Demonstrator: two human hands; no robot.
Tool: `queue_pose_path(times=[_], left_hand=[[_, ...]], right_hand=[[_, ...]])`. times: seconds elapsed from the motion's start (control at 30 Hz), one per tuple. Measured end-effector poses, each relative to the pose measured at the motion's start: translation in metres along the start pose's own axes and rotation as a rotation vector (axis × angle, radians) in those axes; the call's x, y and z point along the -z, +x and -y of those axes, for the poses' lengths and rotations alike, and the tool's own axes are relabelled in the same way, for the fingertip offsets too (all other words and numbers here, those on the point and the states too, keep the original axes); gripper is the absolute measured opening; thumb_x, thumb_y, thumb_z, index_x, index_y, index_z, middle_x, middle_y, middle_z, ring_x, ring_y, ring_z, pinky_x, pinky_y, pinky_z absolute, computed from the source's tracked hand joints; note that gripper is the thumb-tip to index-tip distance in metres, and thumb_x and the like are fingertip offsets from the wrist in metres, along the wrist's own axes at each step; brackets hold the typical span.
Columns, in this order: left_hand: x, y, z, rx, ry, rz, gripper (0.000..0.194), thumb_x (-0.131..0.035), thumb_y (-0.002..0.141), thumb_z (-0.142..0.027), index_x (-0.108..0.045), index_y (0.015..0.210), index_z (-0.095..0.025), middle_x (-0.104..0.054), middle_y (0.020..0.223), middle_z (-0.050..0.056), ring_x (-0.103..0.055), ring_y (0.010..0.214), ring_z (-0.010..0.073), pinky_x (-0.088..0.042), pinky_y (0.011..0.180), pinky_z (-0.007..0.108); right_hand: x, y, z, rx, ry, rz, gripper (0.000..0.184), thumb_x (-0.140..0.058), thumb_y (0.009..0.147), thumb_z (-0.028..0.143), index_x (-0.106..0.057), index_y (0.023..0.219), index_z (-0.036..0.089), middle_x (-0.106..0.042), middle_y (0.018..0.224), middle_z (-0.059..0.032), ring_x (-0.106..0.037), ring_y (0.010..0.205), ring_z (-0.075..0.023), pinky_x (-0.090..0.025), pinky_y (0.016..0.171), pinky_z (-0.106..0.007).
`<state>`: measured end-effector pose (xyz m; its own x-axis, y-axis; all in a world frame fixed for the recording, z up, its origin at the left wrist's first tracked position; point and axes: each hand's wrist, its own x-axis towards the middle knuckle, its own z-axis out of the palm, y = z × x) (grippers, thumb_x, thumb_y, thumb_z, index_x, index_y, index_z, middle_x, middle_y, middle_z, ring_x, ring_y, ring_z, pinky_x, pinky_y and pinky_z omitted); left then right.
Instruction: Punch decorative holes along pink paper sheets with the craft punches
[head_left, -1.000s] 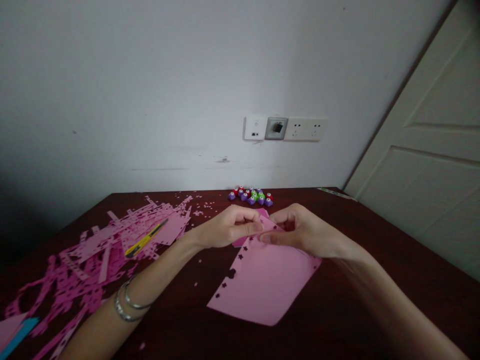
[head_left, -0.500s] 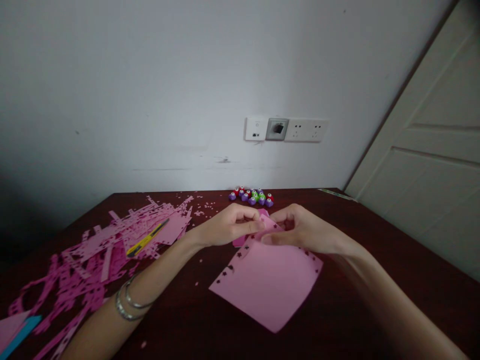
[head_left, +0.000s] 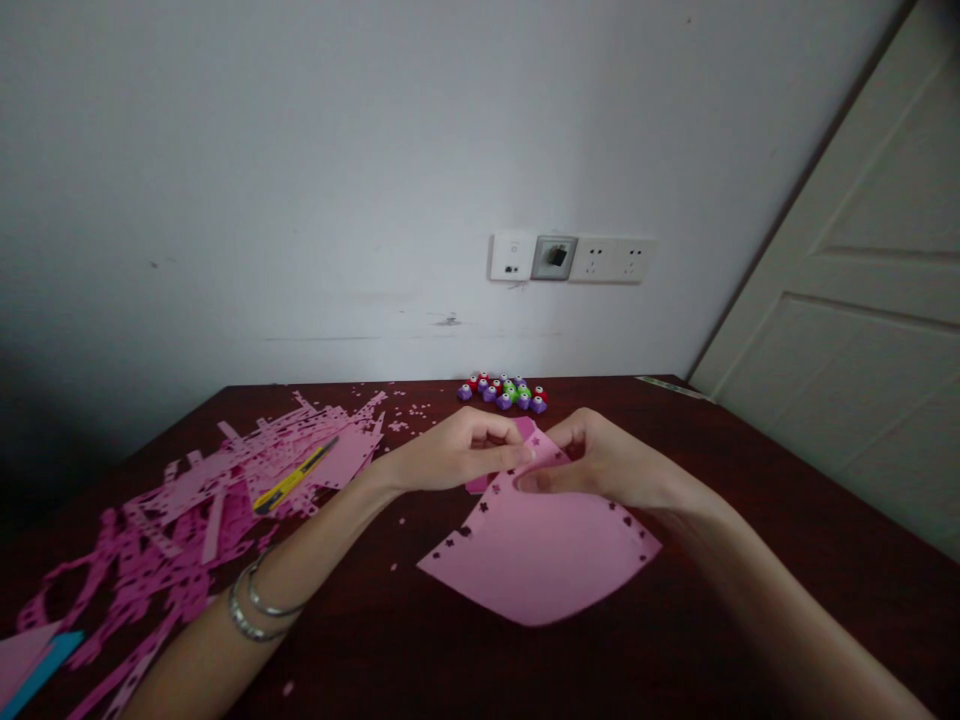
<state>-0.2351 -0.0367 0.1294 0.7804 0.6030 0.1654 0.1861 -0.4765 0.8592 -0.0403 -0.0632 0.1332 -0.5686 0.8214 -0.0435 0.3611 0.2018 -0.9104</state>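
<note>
A sheet of pink paper (head_left: 555,555) with small flower-shaped holes along two edges hangs between my hands, its lower edge bowed towards me. My left hand (head_left: 469,450) pinches it near the far corner, thumb on top. Close beside, my right hand (head_left: 592,455) grips the same corner area, thumb pressed on the sheet and the other fingers curled behind. A deeper pink piece (head_left: 477,486) shows from under my left hand; most of it is covered, so its kind is unclear.
On the left lies a heap of punched pink paper strips (head_left: 214,525) with a yellow utility knife (head_left: 296,477) on it. Several small coloured punches (head_left: 506,393) stand by the wall. Blue paper (head_left: 43,672) sits at the lower left, a thin strip (head_left: 671,387) at the back right.
The paper's near edge has risen and curved, and its right corner has swung slightly outward. My right thumb has shifted a little to the left; both hands keep hold of the sheet.
</note>
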Motion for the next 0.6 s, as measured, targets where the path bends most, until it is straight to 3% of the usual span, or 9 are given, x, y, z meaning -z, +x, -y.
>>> queue_pose_path(times=[0.33,0.6], left_hand=[[-0.0008,-0.0020,-0.0048,-0.013,0.040,0.015,0.026,-0.053,0.082,-0.036,-0.056,0.071,-0.013,-0.044,0.063,-0.004,-0.037,0.056,0.0069,-0.029,0.050,0.020],[-0.0036,-0.0005,-0.0020,-0.024,-0.099,0.010,0.026,-0.053,0.082,-0.031,-0.050,0.063,-0.013,-0.039,0.059,-0.005,-0.034,0.054,0.0061,-0.027,0.048,0.020]], right_hand=[[0.0004,0.0010,-0.0010,0.022,-0.052,0.030,0.030,-0.064,0.071,0.042,-0.069,0.071,0.012,-0.052,0.052,0.0024,-0.037,0.044,-0.0048,-0.027,0.040,-0.018],[0.0019,-0.0003,0.0004,0.074,-0.052,0.056,0.034,-0.065,0.070,0.045,-0.070,0.076,0.012,-0.052,0.051,0.0024,-0.038,0.044,-0.0047,-0.027,0.039,-0.018]])
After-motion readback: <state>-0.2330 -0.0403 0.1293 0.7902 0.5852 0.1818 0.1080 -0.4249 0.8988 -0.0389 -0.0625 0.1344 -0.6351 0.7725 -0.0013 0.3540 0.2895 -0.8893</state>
